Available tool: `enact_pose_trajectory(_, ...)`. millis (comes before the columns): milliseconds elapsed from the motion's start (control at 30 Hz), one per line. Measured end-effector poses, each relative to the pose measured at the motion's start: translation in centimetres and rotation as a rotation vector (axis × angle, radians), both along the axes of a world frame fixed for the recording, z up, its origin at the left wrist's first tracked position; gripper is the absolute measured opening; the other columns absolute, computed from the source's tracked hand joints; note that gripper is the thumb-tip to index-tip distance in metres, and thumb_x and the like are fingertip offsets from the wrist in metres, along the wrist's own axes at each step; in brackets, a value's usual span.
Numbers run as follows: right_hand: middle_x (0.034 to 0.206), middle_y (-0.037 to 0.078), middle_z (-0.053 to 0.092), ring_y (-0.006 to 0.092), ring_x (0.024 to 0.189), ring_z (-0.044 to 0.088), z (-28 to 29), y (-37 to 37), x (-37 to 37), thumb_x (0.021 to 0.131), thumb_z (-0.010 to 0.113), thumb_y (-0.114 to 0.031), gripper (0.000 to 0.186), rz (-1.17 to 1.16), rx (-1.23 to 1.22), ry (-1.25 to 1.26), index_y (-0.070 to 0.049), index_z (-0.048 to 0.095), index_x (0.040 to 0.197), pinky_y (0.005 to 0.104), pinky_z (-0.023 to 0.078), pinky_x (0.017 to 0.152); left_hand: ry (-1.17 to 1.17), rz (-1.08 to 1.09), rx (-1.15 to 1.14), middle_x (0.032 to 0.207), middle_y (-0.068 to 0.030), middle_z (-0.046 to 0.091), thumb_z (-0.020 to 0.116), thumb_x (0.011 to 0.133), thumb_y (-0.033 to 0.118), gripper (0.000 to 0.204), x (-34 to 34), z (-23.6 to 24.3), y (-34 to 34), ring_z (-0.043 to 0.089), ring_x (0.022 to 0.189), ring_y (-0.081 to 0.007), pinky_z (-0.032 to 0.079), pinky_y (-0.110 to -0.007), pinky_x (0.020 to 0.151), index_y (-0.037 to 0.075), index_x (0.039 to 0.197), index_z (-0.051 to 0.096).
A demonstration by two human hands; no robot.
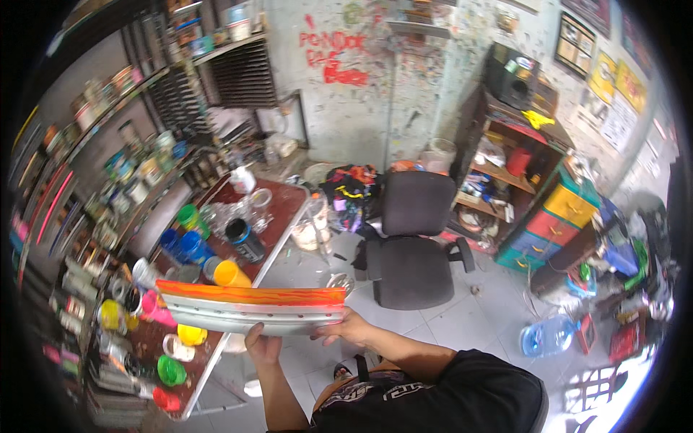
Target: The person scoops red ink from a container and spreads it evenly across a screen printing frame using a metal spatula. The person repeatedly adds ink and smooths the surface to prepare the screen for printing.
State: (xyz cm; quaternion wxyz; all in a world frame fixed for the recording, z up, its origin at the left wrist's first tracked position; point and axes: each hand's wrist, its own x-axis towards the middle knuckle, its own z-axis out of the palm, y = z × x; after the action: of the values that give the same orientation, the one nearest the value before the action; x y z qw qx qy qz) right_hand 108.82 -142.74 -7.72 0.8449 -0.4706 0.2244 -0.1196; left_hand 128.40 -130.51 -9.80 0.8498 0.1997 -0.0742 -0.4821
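A long screen-printing squeegee [249, 312] lies level across the middle of the view. Its silver-grey holder has a row of small screws, and an orange, streaked blade runs along the far edge. My left hand [264, 346] grips the near side of the holder around its middle, thumb up against the metal. At the right end, my right hand [349, 328] is closed around the holder, with the fingers partly underneath. The squeegee is held up over the table's near right edge and the floor, and it covers part of the cups behind it.
A dark red table [285, 206] on the left bears cups, including a yellow cup [231, 274], a blue cup [195, 247] and a black tumbler [245, 240]. Crowded shelves [119, 108] stand beyond. Ahead is a black office chair [415, 270]; a water jug [546, 337] lies on the right floor.
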Motion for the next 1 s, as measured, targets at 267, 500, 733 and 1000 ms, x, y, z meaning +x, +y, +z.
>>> enact_pose_trajectory(267,0.108,0.012,0.063,0.0244,0.090,0.066,-1.4,-2.1,-12.1,0.076,0.071,-0.002,0.048,-0.640,0.021,-0.123,-0.002,0.053,0.121,0.0331,0.058,0.064,-0.027,-0.549,-0.037,0.129,-0.0085,0.052,0.064,0.076,0.008,0.058,-9.9,-0.7,-13.4,0.044,0.124,-0.0275,0.028,-0.051,0.108,0.010,0.132,0.046)
enact_pose_trajectory(500,0.106,0.015,0.062,0.0323,0.085,0.066,-2.6,-6.2,-26.8,0.074,0.067,0.001,0.049,-1.020,-0.090,-0.258,0.001,0.050,0.120,0.0358,0.057,0.054,-0.264,-0.889,0.079,0.126,-0.0077,0.054,0.065,0.084,0.015,0.046,-24.9,-0.7,-23.2,0.048,0.121,-0.0250,0.037,-0.044,0.099,0.010,0.126,0.048)
enact_pose_trajectory(733,0.107,0.021,0.060,0.0380,0.084,0.065,-0.7,-10.5,-42.4,0.073,0.068,-0.014,0.065,-1.289,-0.321,-0.104,0.004,0.041,0.130,0.0345,0.051,0.052,-0.432,-1.040,0.415,0.116,-0.0067,0.061,0.065,0.086,0.023,0.036,-30.6,-3.6,-28.4,0.058,0.109,-0.0190,0.043,-0.034,0.081,0.013,0.119,0.054)
enact_pose_trajectory(1000,0.100,0.021,0.061,0.0373,0.085,0.065,1.2,-18.3,-42.6,0.073,0.073,-0.016,0.065,-1.387,-0.530,0.052,0.003,0.042,0.128,0.0321,0.050,0.052,-0.303,-0.596,0.770,0.115,-0.0050,0.061,0.063,0.086,0.032,0.035,-14.2,-10.2,-28.2,0.058,0.107,-0.0192,0.039,-0.037,0.083,0.014,0.114,0.055)
